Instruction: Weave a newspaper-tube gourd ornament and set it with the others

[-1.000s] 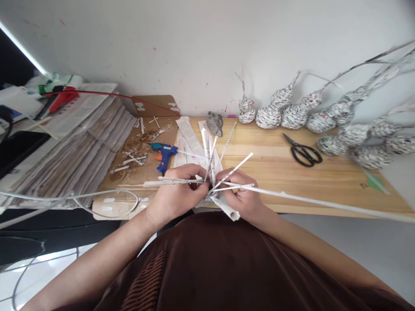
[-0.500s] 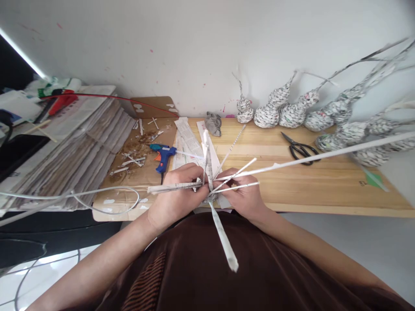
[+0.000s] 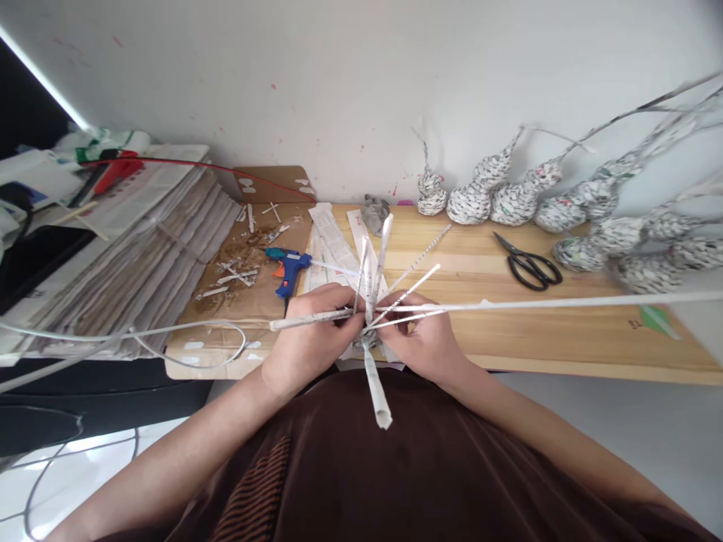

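Both hands meet at a small bundle of rolled newspaper tubes [image 3: 377, 384] that fan out in several directions over the table's front edge. My left hand [image 3: 313, 327] is closed, thumb and fingers pinching the bundle near its middle. From the other side, my right hand [image 3: 421, 335] is closed with its fingertips on the tubes. A long white paper tube [image 3: 542, 302] runs from the right fingers to the right edge of the view. Beneath the fingers the woven base is mostly hidden.
Blue glue gun [image 3: 291, 271] and paper scraps lie on cardboard [image 3: 215, 342] at left, beside a tall newspaper stack [image 3: 186, 233]. Black scissors [image 3: 531, 263] rest on the wooden table [image 3: 480, 339]. Several woven paper gourds [image 3: 471, 199] line the wall. A grey cloth [image 3: 375, 214] lies behind.
The long tube's far end has swung down toward level. The tube pointing at me now looks shorter, and the upright tubes lean more to the right. Both hands stay on the bundle.
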Available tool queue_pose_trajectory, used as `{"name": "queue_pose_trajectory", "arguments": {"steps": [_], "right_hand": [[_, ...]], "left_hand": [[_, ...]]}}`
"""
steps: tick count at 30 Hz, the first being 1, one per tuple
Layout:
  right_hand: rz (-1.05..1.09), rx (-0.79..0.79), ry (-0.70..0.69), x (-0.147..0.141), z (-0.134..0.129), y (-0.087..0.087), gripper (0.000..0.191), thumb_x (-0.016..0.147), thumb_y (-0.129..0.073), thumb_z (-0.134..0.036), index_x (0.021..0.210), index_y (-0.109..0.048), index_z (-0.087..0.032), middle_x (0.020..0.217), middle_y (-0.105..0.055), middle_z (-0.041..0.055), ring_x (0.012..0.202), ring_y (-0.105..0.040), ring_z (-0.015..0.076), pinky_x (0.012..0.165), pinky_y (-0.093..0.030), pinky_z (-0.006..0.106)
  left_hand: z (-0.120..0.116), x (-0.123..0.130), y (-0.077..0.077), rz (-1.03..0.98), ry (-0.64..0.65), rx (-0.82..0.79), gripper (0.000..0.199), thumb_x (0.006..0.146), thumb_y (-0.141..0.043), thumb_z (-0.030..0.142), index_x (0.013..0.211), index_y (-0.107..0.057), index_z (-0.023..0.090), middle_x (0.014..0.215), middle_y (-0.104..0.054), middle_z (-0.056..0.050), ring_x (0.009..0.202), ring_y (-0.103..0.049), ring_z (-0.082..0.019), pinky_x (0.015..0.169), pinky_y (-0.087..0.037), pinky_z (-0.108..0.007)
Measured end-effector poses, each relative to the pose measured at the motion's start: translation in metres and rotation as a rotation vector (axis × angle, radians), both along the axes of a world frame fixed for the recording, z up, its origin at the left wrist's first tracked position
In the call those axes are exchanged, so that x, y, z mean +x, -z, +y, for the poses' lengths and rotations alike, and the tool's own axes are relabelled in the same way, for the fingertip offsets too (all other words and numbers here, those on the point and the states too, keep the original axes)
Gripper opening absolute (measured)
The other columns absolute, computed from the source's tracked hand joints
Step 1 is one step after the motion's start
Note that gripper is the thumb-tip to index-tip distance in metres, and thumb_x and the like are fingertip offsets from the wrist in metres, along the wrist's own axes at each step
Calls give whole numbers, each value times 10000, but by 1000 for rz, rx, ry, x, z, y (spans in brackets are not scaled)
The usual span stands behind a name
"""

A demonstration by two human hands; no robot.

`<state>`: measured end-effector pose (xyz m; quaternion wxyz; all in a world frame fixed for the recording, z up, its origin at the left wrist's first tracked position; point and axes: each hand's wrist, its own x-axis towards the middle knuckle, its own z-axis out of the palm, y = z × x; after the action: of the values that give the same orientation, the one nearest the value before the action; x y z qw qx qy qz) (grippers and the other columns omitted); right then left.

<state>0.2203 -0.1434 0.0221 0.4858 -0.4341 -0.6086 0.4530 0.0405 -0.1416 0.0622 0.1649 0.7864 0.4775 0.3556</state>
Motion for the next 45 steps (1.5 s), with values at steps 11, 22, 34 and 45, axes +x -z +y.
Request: {"name": "queue_pose_trajectory", "arguments": {"steps": [11, 22, 34, 45], "right_hand": [[-58, 58, 16, 6, 3, 10, 82, 799, -748, -257, 839, -709, -197, 732, -719, 12, 645, -663, 159, 597, -519, 263], [-209, 116, 50, 4, -1, -1, 67, 796, -679, -201, 824, -736, -181, 749, -744, 38, 671, -685, 187, 639, -538, 304], [109, -29, 26, 6, 2, 17, 153, 875, -678, -350, 863, -700, -199, 781, -738, 37, 688, -685, 172, 644, -565, 290], [115, -189, -53, 16, 12, -10, 215, 758, -807, -351, 644, -715, -193, 620, -716, 4, 593, -678, 153, 591, -544, 268]], "left_hand": [[-2, 4, 8, -16, 2, -42, 90, 802, -680, 93, 801, -667, 182, 773, -654, 4, 719, -607, -131, 672, -446, -243], [-4, 5, 11, -42, -44, -44, 107, 817, -646, 76, 784, -650, 177, 770, -648, 3, 718, -595, -128, 678, -440, -245], [-6, 4, 10, -56, -24, -15, 134, 819, -635, 59, 780, -670, 183, 755, -676, 0, 713, -632, -131, 676, -468, -239], [-8, -12, 6, 79, 285, 58, 190, 969, -555, 123, 1021, -715, 212, 1022, -723, -54, 920, -701, -149, 833, -541, -245]]}}
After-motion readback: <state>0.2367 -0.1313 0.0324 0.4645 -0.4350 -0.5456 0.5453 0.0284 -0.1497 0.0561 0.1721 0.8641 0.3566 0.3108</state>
